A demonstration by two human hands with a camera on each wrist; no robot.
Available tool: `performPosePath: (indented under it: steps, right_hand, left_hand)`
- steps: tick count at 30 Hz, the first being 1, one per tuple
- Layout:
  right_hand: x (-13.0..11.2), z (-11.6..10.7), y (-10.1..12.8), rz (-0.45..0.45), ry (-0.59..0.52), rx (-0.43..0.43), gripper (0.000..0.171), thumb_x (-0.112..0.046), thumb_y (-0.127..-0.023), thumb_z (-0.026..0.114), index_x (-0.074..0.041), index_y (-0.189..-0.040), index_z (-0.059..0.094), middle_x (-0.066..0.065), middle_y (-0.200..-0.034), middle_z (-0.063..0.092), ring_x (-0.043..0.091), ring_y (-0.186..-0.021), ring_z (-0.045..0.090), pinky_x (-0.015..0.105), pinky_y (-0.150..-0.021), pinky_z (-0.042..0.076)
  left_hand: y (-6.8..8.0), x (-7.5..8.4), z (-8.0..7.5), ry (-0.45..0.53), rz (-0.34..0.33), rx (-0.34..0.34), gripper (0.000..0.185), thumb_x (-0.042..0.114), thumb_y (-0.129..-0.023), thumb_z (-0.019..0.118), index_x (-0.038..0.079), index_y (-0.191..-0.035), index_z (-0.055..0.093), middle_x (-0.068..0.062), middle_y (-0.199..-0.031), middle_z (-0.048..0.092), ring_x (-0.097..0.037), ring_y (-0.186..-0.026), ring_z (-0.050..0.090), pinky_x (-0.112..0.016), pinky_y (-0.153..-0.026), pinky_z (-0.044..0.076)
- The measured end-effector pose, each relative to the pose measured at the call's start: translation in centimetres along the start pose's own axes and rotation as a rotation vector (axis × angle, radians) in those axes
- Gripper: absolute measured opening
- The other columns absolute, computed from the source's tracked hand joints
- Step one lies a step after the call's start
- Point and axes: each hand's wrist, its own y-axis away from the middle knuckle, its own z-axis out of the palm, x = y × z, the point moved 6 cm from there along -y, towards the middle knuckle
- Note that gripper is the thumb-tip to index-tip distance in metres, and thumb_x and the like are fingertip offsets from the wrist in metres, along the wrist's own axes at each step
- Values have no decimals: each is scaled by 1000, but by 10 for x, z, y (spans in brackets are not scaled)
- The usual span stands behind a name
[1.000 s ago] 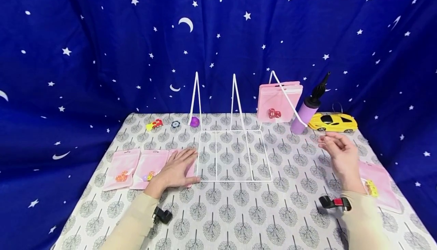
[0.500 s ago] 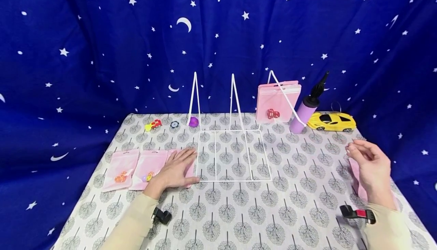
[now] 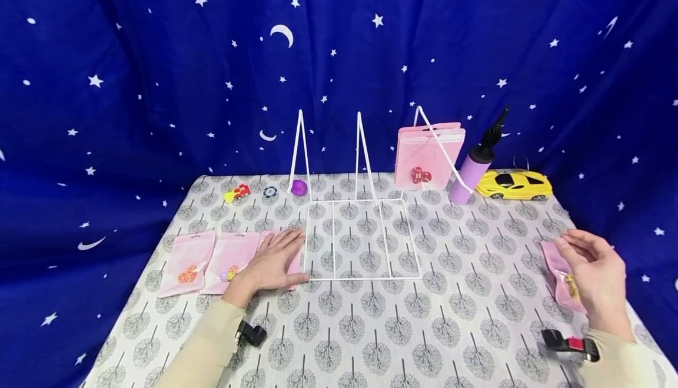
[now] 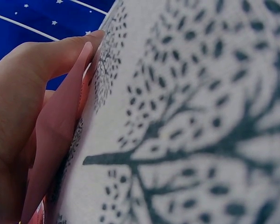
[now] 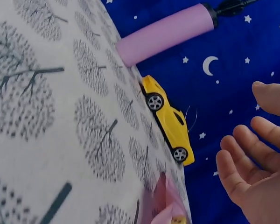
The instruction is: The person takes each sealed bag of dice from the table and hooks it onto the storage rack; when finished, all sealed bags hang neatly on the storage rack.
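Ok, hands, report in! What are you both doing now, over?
Left hand flat on a pink pouch beside the wire rack. Right hand open, hovering above another pink pouch, not gripping. Nothing between them.

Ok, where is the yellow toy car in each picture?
Head: the yellow toy car sits far right at the back of the table, beside the purple pump.
Left wrist: not in it.
Right wrist: the car is mid-frame at the table's edge, below the same pump.
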Motion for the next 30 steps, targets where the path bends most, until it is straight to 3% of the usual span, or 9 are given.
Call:
performPosePath:
  steps: [7, 13, 22, 25, 26, 29, 30]
  right_hand:
    - [14, -10, 1, 52, 142, -47, 28, -18, -89, 71, -38, -101, 56, -38, -83, 61, -21, -72, 58, -2, -65, 42]
    - [23, -18, 2, 37, 254, -14, 31, -21, -89, 71, -42, -96, 51, -42, -76, 55, -24, -68, 53, -2, -60, 41]
    - [39, -32, 3, 118, 247, 40, 30, -18, -87, 72, -39, -95, 51, -41, -71, 53, -22, -62, 51, -1, -56, 41]
    - [41, -36, 3, 128, 327, 59, 20, -22, -88, 69, -25, -104, 58, -43, -69, 47, -24, -61, 47, -1, -56, 40]
    - [41, -37, 4, 131, 382, 63, 24, -25, -89, 69, -20, -110, 60, -45, -69, 44, -25, -61, 45, 0, -57, 38]
    - [41, -41, 3, 158, 582, 54, 58, -38, -89, 67, 0, -130, 54, -44, -69, 36, -25, -59, 36, 10, -63, 35]
    - [41, -42, 2, 170, 645, 49, 65, -41, -88, 67, 3, -134, 50, -37, -68, 45, -21, -60, 38, 16, -67, 36]
  left_hand:
    - [0, -1, -1, 14, 3, 26, 100, 75, -79, 56, 13, -154, 29, -6, -162, 22, -32, -149, 20, -63, -118, 12]
    - [1, -2, 0, 25, 3, 23, 100, 75, -80, 56, 13, -154, 29, -6, -162, 22, -32, -149, 19, -63, -118, 11]
    - [2, 0, 1, 40, 0, 17, 100, 73, -80, 57, 13, -154, 28, -6, -162, 21, -32, -149, 18, -62, -118, 12]
    - [2, 1, 0, 45, 1, 18, 100, 73, -80, 57, 13, -154, 28, -6, -162, 21, -32, -149, 19, -62, -118, 11]
    - [2, 0, 0, 47, -1, 18, 100, 73, -80, 58, 13, -154, 28, -6, -162, 21, -32, -149, 19, -62, -118, 11]
    - [2, 0, 0, 49, 0, 24, 99, 73, -80, 58, 13, -154, 29, -6, -162, 22, -32, -149, 19, -62, -118, 12]
    - [2, 0, 0, 49, 1, 26, 99, 73, -80, 58, 13, -154, 29, -6, -162, 22, -32, -149, 19, -62, -118, 12]
